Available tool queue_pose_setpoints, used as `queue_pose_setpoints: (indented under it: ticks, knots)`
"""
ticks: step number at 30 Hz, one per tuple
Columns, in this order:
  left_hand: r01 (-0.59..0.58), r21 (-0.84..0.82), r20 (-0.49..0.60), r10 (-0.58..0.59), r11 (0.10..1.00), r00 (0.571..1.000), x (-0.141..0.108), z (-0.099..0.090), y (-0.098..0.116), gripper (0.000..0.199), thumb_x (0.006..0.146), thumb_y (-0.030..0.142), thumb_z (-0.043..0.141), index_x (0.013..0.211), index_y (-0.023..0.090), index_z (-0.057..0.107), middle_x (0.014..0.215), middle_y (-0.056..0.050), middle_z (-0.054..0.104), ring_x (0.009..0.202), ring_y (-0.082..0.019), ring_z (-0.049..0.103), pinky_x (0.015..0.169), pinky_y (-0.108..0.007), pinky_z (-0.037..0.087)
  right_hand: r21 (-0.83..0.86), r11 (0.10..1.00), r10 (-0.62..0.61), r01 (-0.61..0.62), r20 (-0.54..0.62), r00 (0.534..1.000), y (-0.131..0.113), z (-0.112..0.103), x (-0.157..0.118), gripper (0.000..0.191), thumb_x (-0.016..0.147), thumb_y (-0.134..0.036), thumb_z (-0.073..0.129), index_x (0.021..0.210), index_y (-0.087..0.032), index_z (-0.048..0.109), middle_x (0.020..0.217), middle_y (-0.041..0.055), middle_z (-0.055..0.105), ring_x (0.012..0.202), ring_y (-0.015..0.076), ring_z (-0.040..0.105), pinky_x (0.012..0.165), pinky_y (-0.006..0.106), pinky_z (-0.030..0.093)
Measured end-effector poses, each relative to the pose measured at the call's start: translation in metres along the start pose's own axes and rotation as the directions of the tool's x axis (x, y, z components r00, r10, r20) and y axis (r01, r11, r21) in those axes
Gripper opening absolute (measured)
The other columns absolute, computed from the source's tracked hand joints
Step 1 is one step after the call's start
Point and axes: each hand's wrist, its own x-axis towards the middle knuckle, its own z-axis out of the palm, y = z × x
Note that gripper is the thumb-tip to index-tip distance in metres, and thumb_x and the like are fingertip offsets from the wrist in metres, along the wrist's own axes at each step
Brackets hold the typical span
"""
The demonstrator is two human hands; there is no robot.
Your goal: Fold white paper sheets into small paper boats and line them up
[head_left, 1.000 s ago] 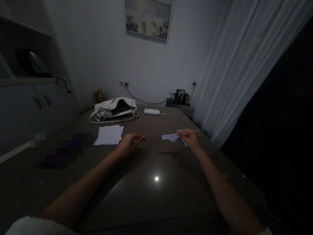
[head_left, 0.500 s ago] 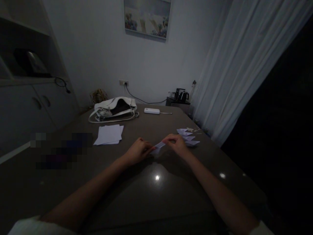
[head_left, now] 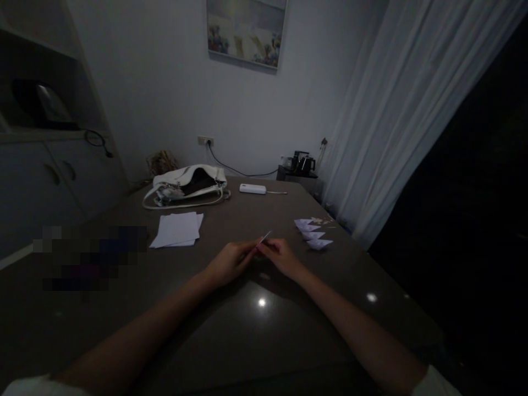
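A small folded piece of white paper [head_left: 265,237] is pinched between both hands above the table, seen nearly edge-on. My left hand [head_left: 234,259] grips it from the left, fingers closed. From the right, my right hand [head_left: 281,254] holds it too, its fingertips meeting those of the left. The lower part of the paper is hidden by the fingers. Several folded paper boats [head_left: 317,235] stand in a row on the table to the right. Left of my hands lies a stack of white paper sheets [head_left: 176,229], slightly fanned.
The dark glossy table [head_left: 264,341] carries a white handbag [head_left: 187,184] at the back left and a white power bank [head_left: 252,188] with a short cable at the back. Small scraps [head_left: 322,220] lie beyond the boats. A blurred patch [head_left: 94,258] covers the left side.
My hands have come together, and the paper between them has turned from stretched out to nearly edge-on. The right hand moved left, away from the boats. The view has shifted slightly.
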Motion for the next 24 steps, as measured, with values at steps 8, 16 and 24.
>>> queue_pose_setpoints:
  ticks: [8,16,24]
  knots:
    - [0.024,-0.147,-0.041,-0.03,0.989,0.999,0.002,0.003,0.005,0.036,0.089,0.035,0.042,0.116,0.019,0.059,0.111,-0.007,0.065,0.1,-0.021,0.06,0.086,-0.032,0.046,-0.09,0.995,-0.05,0.052,0.022,0.999,0.003,-0.01,-0.002,0.036,0.08,-0.045,0.053,0.081,-0.012,0.067,0.078,0.0063,0.067,0.073,0.016,0.062,0.069,0.027,0.047]
    - [0.112,-0.252,-0.061,-0.131,0.961,0.99,0.0,0.007,0.001,0.038,0.086,0.034,0.046,0.117,0.015,0.057,0.099,-0.008,0.069,0.084,-0.02,0.064,0.075,-0.031,0.049,-0.228,0.967,-0.11,0.111,0.017,0.994,-0.003,-0.011,-0.003,0.036,0.085,-0.042,0.046,0.083,-0.012,0.067,0.076,0.0063,0.067,0.07,0.0156,0.061,0.066,0.026,0.046]
    - [0.157,-0.259,-0.025,-0.169,0.953,0.985,0.0,0.004,0.008,0.042,0.087,0.036,0.045,0.123,0.015,0.05,0.083,-0.006,0.068,0.071,-0.017,0.063,0.064,-0.026,0.047,-0.241,0.966,-0.091,0.091,0.012,0.996,0.002,-0.011,-0.003,0.037,0.087,-0.039,0.043,0.077,-0.011,0.065,0.073,0.0058,0.065,0.068,0.0143,0.059,0.062,0.024,0.042]
